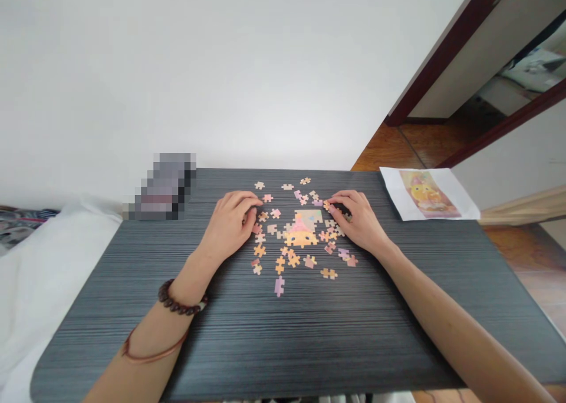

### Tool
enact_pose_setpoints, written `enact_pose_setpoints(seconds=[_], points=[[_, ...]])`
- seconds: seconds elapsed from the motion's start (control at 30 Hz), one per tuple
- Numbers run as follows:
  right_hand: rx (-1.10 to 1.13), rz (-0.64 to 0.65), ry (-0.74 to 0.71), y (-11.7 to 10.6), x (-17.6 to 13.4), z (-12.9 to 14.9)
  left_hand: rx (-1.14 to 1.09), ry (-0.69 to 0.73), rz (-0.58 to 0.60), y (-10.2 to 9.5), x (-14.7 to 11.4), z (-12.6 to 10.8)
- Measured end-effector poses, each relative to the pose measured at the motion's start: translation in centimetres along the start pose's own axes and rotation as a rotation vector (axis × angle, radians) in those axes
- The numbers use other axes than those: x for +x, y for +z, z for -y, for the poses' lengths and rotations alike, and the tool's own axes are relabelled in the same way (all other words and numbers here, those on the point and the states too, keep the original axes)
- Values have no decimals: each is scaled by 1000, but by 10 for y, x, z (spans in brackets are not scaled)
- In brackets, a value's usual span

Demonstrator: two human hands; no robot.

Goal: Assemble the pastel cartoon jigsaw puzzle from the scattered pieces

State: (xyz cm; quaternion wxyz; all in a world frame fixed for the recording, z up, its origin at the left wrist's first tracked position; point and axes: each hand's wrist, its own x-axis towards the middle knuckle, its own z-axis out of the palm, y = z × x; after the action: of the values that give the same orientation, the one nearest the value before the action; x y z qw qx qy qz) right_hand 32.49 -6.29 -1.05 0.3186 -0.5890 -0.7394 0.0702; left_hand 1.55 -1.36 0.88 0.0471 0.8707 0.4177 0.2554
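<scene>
Several loose jigsaw puzzle pieces point(293, 258) lie around a partly joined puzzle point(301, 226) that shows a yellow face with blue eyes under a pink hat. My left hand point(232, 221) rests on the table at the left edge of the pieces. Its fingers are loosely bent, with a gap between thumb and forefinger and nothing seen in them. On the right, my right hand point(359, 219) pinches a small orange puzzle piece point(326, 205) between thumb and fingertips. Other pieces lie under and beside that hand, partly hidden by it.
A white sheet with a printed picture point(428, 194) of the yellow figure lies at the table's back right. A blurred-out dark object point(163, 188) stands at the back left. The dark table point(354, 326) meets a white wall point(265, 85) behind. White cloth point(53, 261) lies off the left side.
</scene>
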Motion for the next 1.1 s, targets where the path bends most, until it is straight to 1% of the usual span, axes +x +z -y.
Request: enact_pose_setpoints(seconds=[0.13,0.37,0.53,0.73,0.8,0.93,1.1], points=[[18,-10,6,0,0,-1,-21,17,5,0,-1,1],[46,-38,-15,1,0,-4,-46,-31,-8,1,-2,6],[56,-57,-18,2,0,-5,-86,21,-4,0,-2,6],[84,-60,-7,2,0,-6,-45,-72,-31,0,-3,6],[95,-59,-13,2,1,-5,-71,-37,-15,-2,-3,4],[103,-53,-18,3,1,-4,-153,110,79,-7,-4,-4],[107,-45,-15,5,2,-5,-174,159,118,-8,-5,-8]])
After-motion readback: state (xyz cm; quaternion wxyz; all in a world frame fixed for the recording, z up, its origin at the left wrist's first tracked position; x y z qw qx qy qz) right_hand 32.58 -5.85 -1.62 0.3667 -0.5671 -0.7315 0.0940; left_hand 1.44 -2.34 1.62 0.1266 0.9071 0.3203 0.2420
